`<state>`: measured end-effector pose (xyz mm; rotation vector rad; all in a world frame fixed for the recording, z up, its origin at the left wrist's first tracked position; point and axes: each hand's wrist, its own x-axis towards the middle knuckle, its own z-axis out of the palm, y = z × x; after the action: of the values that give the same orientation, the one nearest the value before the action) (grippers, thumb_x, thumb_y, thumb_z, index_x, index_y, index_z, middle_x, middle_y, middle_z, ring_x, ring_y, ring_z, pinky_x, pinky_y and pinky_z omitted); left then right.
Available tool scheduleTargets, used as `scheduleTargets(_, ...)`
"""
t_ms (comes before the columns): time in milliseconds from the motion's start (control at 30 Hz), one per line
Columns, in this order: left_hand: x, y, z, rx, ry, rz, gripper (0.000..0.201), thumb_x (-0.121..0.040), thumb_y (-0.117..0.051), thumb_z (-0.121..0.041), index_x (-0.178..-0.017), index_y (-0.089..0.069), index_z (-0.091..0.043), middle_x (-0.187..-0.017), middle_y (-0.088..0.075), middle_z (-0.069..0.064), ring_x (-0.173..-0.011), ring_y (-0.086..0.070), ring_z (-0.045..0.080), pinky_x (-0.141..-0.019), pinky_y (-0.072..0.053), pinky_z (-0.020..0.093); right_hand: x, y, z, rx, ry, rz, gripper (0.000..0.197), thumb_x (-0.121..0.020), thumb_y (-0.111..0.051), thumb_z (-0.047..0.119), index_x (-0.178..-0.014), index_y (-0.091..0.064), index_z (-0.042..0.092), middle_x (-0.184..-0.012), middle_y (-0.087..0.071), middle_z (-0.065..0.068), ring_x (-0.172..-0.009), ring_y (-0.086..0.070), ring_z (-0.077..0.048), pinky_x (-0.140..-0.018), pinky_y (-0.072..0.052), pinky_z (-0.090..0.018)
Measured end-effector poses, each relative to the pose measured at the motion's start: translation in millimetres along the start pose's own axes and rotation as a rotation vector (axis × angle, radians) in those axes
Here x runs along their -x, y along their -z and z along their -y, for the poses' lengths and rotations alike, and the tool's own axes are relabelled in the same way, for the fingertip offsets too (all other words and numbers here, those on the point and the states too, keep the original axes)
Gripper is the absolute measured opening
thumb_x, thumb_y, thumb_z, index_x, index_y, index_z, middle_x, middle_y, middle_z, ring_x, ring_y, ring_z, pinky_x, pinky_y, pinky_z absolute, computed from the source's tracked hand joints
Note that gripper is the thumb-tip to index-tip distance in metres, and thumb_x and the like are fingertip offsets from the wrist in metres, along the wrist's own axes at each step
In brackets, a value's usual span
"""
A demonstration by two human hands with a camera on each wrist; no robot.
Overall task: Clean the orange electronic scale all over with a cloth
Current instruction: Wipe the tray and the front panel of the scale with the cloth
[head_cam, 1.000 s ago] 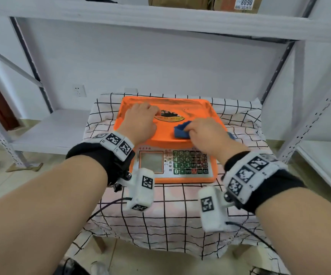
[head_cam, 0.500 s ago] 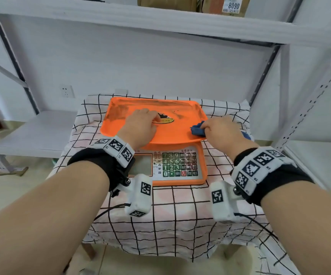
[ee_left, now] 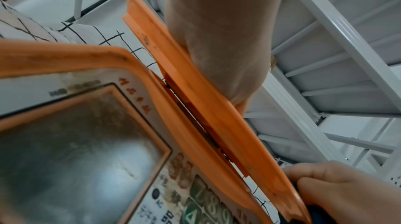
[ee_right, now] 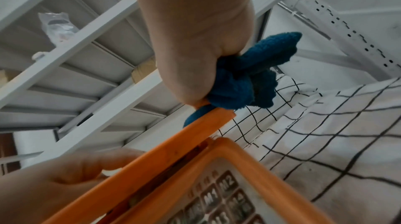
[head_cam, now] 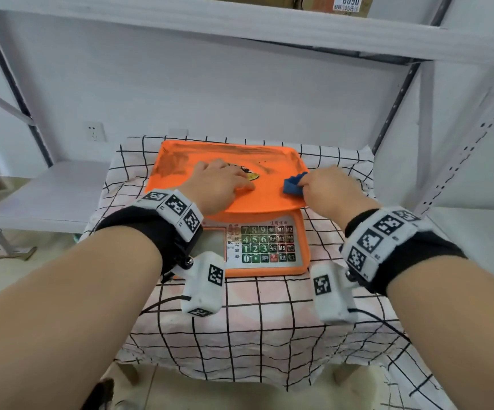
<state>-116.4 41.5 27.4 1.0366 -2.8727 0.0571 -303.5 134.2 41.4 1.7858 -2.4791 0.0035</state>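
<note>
My right hand (head_cam: 331, 187) grips the blue cloth (head_cam: 293, 186) at the orange scale (head_cam: 225, 161)'s right edge, left hand (head_cam: 219, 184) flat and open bracing it, yet I judge dark smears, keypad (head_cam: 268, 242) remain.

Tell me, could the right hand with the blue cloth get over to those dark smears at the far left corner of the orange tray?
Probably not directly. The left hand rests flat on the tray, right between the blue cloth in the right hand and the dark smears. Arcing along the tray's far edge looks open.

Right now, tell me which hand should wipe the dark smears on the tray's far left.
Right. The right hand already grips the cloth on the tray; the left hand lies flat steadying it, nearer the smears, probably best kept there.
</note>
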Motion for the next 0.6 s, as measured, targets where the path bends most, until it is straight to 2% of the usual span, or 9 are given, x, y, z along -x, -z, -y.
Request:
scheduleTargets(133,2,-4,2,0.072,0.035,0.008,0.046,-0.099,-0.029,-0.018,-0.134,-0.043,-0.044,-0.145,-0.038,-0.015,-0.127,-0.030,0.022,-0.100,-0.021,0.041,-26,0,12,0.101,-0.034,0.080,0.035,-0.092,-0.034,0.011,-0.120,-0.055,0.017,-0.120,-0.055,-0.007,-0.121,-0.038,-0.029,-0.096,-0.043,-0.044)
scheduleTargets(267,2,-5,3,0.082,0.047,-0.005,0.043,-0.100,-0.030,-0.021,-0.132,-0.044,-0.046,-0.147,-0.034,-0.017,-0.130,-0.027,0.021,-0.102,-0.019,0.042,-41,3,14,0.109,-0.064,0.171,0.039,-0.093,-0.033,0.013,-0.129,-0.049,0.018,-0.125,-0.050,-0.008,-0.125,-0.034,-0.029,-0.098,-0.041,-0.048)
scheduleTargets(333,2,-5,2,0.072,0.041,-0.021,0.042,-0.100,-0.031,-0.023,-0.132,-0.045,-0.046,-0.150,-0.028,-0.016,-0.133,-0.023,0.022,-0.103,-0.018,0.041,-35,1,12,0.094,-0.037,0.122,0.035,-0.094,-0.034,0.012,-0.122,-0.054,0.017,-0.121,-0.052,-0.008,-0.123,-0.036,-0.030,-0.098,-0.041,-0.045)
scheduleTargets(367,2,-5,2,0.071,0.037,-0.030,0.041,-0.100,-0.031,-0.023,-0.131,-0.046,-0.046,-0.151,-0.027,-0.015,-0.133,-0.021,0.022,-0.103,-0.017,0.040,-30,-1,10,0.064,-0.021,0.086,0.031,-0.093,-0.035,0.011,-0.113,-0.058,0.016,-0.116,-0.055,-0.009,-0.120,-0.039,-0.031,-0.097,-0.041,-0.044)
scheduleTargets(433,3,-5,2,0.074,0.030,-0.041,0.040,-0.100,-0.033,-0.023,-0.131,-0.047,-0.045,-0.151,-0.026,-0.015,-0.134,-0.021,0.021,-0.102,-0.017,0.040,-19,-5,5,0.012,0.006,0.014,0.023,-0.089,-0.038,0.008,-0.080,-0.057,0.018,-0.095,-0.060,-0.008,-0.107,-0.050,-0.032,-0.092,-0.043,-0.040)
scheduleTargets(467,3,-5,2,0.073,0.026,-0.042,0.040,-0.100,-0.033,-0.023,-0.131,-0.047,-0.044,-0.151,-0.028,-0.016,-0.133,-0.021,0.021,-0.102,-0.017,0.040,-11,-5,2,-0.005,0.017,0.006,0.025,-0.086,-0.042,0.005,-0.067,-0.053,0.018,-0.080,-0.059,-0.005,-0.098,-0.054,-0.031,-0.089,-0.044,-0.038)
scheduleTargets(500,3,-5,2,0.071,0.023,-0.043,0.040,-0.100,-0.034,-0.022,-0.131,-0.048,-0.043,-0.149,-0.030,-0.016,-0.133,-0.022,0.020,-0.102,-0.017,0.040,-2,-4,-1,-0.027,0.021,0.008,0.026,-0.082,-0.046,0.002,-0.062,-0.054,0.018,-0.070,-0.058,-0.003,-0.090,-0.057,-0.030,-0.086,-0.045,-0.036)
scheduleTargets(533,4,-5,1,0.070,0.019,-0.045,0.041,-0.100,-0.034,-0.020,-0.130,-0.049,-0.042,-0.148,-0.033,-0.016,-0.134,-0.022,0.019,-0.103,-0.016,0.040,6,-4,-4,-0.057,0.028,0.009,0.025,-0.081,-0.048,0.001,-0.065,-0.060,0.015,-0.065,-0.060,-0.003,-0.085,-0.058,-0.028,-0.085,-0.045,-0.035)
scheduleTargets(600,5,-3,-1,0.063,0.000,-0.055,0.040,-0.100,-0.034,-0.020,-0.128,-0.052,-0.040,-0.147,-0.036,-0.016,-0.135,-0.023,0.019,-0.105,-0.015,0.040,24,0,-7,-0.181,0.034,-0.007,0.027,-0.086,-0.043,0.001,-0.082,-0.070,0.005,-0.072,-0.068,-0.011,-0.083,-0.061,-0.027,-0.084,-0.044,-0.033)
